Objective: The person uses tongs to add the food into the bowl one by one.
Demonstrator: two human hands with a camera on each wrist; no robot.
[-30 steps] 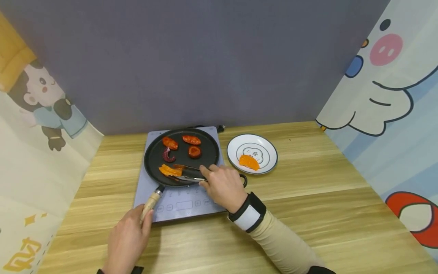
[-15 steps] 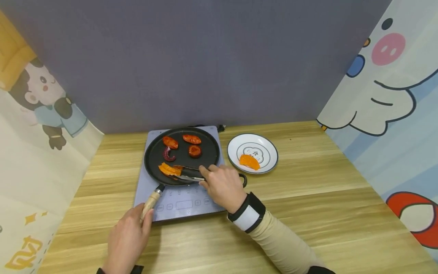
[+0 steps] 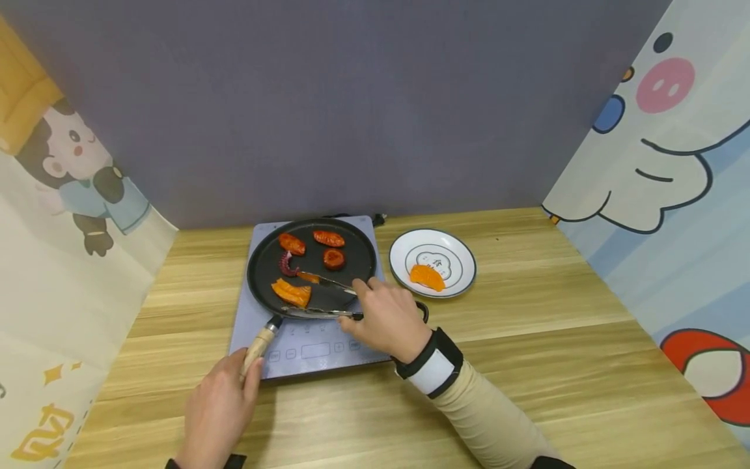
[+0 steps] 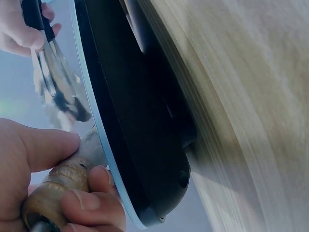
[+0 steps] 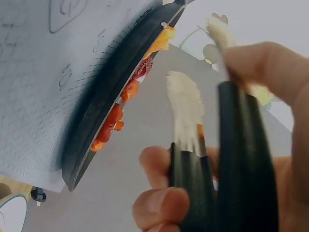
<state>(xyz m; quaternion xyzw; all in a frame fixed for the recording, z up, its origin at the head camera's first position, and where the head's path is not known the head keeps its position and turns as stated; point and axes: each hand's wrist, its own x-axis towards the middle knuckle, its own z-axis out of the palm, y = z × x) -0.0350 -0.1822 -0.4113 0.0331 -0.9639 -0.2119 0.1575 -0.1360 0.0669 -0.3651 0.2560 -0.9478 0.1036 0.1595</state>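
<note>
My left hand (image 3: 219, 404) grips the wooden handle (image 3: 256, 352) of a black frying pan (image 3: 354, 277). In the left wrist view the thumb and fingers wrap round that handle. My right hand (image 3: 389, 319) holds metal tongs (image 3: 319, 313) with black grips over the near part of the pan, their arms spread. Between the arms lies an orange, salmon-like slice (image 3: 291, 292) on the pan. Behind it are a purple octopus tentacle (image 3: 286, 265), two scored reddish sausage pieces (image 3: 329, 239) and a round one (image 3: 333, 258). The right wrist view shows fingers around both black tong grips (image 5: 246, 159).
The pan stands on a pale induction cooker (image 3: 316, 361). Right of it is a white plate (image 3: 463, 257) bearing another orange slice (image 3: 427, 277). A grey panel (image 3: 375, 117) closes off the back of the wooden table (image 3: 556, 312), and printed curtains hang at both sides.
The tongs have spread and let go of the orange slice, which stays in the pan. My right hand has shifted slightly right and nearer. The left hand has not moved.
</note>
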